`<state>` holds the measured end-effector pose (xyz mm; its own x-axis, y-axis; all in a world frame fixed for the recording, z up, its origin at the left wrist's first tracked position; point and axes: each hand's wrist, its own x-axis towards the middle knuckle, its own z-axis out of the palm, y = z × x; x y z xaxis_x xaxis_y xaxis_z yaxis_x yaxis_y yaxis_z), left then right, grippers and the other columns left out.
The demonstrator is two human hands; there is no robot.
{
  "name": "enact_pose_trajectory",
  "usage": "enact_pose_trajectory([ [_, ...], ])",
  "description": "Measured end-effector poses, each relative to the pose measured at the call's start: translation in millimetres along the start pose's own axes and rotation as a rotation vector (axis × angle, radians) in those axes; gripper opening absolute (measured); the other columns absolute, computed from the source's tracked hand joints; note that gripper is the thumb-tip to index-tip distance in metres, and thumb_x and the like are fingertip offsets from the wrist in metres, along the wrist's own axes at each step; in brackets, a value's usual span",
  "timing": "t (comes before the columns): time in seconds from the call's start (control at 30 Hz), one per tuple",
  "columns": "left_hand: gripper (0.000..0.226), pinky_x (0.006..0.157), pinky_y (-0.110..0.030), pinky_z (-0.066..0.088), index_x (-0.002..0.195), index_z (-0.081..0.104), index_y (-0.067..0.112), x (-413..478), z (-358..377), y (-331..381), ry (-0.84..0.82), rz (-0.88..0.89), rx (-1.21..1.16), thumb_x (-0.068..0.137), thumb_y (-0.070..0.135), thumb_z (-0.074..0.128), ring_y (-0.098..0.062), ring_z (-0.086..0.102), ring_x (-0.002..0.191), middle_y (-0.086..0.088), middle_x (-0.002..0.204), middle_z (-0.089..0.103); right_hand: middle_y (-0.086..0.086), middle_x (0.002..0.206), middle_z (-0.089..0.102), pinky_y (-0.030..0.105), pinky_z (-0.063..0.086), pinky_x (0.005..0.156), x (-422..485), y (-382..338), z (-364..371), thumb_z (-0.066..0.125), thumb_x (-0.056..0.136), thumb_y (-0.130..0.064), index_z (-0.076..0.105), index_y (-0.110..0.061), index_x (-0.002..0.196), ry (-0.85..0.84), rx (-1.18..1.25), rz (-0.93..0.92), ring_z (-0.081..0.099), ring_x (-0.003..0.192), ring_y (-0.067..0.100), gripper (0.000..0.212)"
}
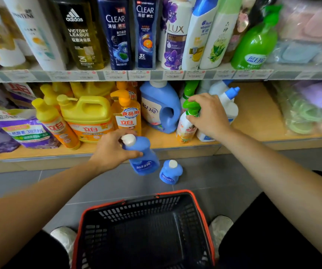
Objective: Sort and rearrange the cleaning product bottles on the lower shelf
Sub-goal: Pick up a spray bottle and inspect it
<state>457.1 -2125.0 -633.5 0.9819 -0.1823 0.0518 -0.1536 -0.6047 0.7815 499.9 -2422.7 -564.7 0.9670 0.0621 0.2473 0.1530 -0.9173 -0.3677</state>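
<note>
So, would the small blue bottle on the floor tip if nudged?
The small blue bottle looks squat and broad-based, so it would probably slide on the smooth floor tiles rather than tip. Its moulded plastic body likely stays stiff when gripped. The white cap is on, so a spill seems unlikely.

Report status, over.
Left hand grips a small blue bottle in front of the lower shelf. Right hand grips the green-capped spray bottle on it. Second blue bottle stands on the floor.

Even, soft indoor light; wide-angle bending and blur toward the edges.
</note>
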Motion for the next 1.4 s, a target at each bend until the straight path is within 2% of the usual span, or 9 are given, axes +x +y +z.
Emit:
enact_pose_trajectory([
  [0.1, 0.053, 0.072, -0.034, 0.053, 0.109, 0.071, 0.022, 7.5, 16.5, -14.9, -0.161, 0.046, 0.167, 0.064, 0.034, 0.095, -0.019, 0.062, 0.082, 0.004, 0.096, 0.07, 0.008, 0.143, 0.051, 0.044, 0.039, 0.101, 12.4, 14.3, -1.5, 0.077, 0.082, -0.02, 0.051, -0.017, 0.142, -0.156, -0.23, -0.071, 0.043, 0.126, 0.036, 0.065],
  [0.23, 0.054, 0.076, -0.038, 0.054, 0.112, 0.07, 0.025, 9.3, 49.6, -46.6, -0.259, 0.03, 0.238, 0.065, 0.037, 0.093, -0.021, 0.063, 0.09, 0.004, 0.102, 0.071, 0.011, 0.157, 0.036, 0.041, 0.033, 0.11, 13.0, 33.0, 3.7, 0.077, 0.084, -0.018, 0.037, -0.015, 0.152, -0.174, -0.271, -0.101, 0.033, 0.137, 0.034, 0.08],
  [0.5, 0.058, 0.084, -0.04, 0.05, 0.123, 0.061, 0.024, 13.7, 94.8, -86.4, -0.286, -0.091, 0.31, 0.073, 0.037, 0.088, -0.03, 0.062, 0.107, -0.002, 0.119, 0.068, 0.011, 0.122, 0.059, 0.044, 0.032, 0.093, 29.1, 40.8, 7.6, 0.07, 0.088, -0.039, 0.056, -0.02, 0.133, -0.154, -0.352, -0.064, 0.05, 0.118, 0.035, 0.052],
  [0.63, 0.054, 0.083, -0.039, 0.049, 0.12, 0.061, 0.025, 5.5, 104.7, -94.8, -0.265, -0.134, 0.295, 0.074, 0.033, 0.088, -0.03, 0.063, 0.106, -0.002, 0.118, 0.068, 0.014, 0.128, 0.063, 0.047, 0.048, 0.09, 21.3, 38.4, 5.9, 0.068, 0.092, -0.033, 0.055, -0.018, 0.136, -0.208, -0.185, 0.005, 0.058, 0.114, 0.04, 0.048],
  [0.8, 0.059, 0.089, -0.038, 0.048, 0.13, 0.061, 0.023, 4.3, 100.1, -93.1, -0.309, -0.168, 0.249, 0.077, 0.031, 0.086, -0.031, 0.062, 0.115, -0.004, 0.126, 0.068, 0.01, 0.133, 0.063, 0.042, 0.048, 0.092, 8.1, 21.5, -9.9, 0.07, 0.09, -0.033, 0.055, -0.019, 0.14, -0.095, -0.041, 0.008, 0.057, 0.121, 0.034, 0.054],
  [1.03, 0.07, 0.105, -0.038, 0.046, 0.141, 0.056, 0.019, 15.9, 65.8, -0.6, -0.197, -0.076, -0.084, 0.08, 0.033, 0.085, -0.02, 0.055, 0.126, 0.001, 0.137, 0.06, 0.006, 0.103, 0.073, 0.039, 0.055, 0.083, -8.3, -3.8, -54.4, 0.081, 0.082, -0.02, 0.07, -0.012, 0.117, -0.109, 0.401, 0.057, 0.068, 0.092, 0.016, 0.038],
  [1.13, 0.078, 0.104, -0.029, 0.044, 0.144, 0.051, 0.022, 12.2, 49.8, 47.7, -0.282, 0.028, -0.182, 0.076, 0.031, 0.088, -0.01, 0.055, 0.125, 0.008, 0.135, 0.061, -0.006, 0.085, 0.073, 0.021, 0.051, 0.06, -18.4, -15.2, -63.5, 0.081, 0.081, -0.01, 0.069, -0.012, 0.109, -0.123, 0.648, 0.079, 0.063, 0.063, -0.001, 0.03],
  [1.23, 0.076, 0.091, -0.025, 0.055, 0.139, 0.053, 0.026, -1.7, 32.2, 75.8, -0.355, 0.056, -0.279, 0.073, 0.028, 0.091, -0.006, 0.065, 0.112, 0.011, 0.122, 0.068, -0.012, 0.067, 0.072, 0.013, 0.042, 0.046, -32.7, -26.6, -64.8, 0.078, 0.082, -0.003, 0.068, -0.016, 0.103, -0.121, 0.872, 0.106, 0.058, 0.048, 0.001, 0.026],
  [1.4, 0.065, 0.075, -0.023, 0.058, 0.126, 0.059, 0.02, -25.0, 12.7, 87.7, -0.349, 0.015, -0.364, 0.069, 0.03, 0.09, -0.009, 0.072, 0.097, 0.01, 0.106, 0.075, 0.001, 0.075, 0.071, 0.018, 0.046, 0.052, -49.7, -49.1, -56.8, 0.08, 0.077, -0.002, 0.068, -0.01, 0.105, -0.044, 1.21, 0.236, 0.063, 0.058, 0.013, 0.031],
])
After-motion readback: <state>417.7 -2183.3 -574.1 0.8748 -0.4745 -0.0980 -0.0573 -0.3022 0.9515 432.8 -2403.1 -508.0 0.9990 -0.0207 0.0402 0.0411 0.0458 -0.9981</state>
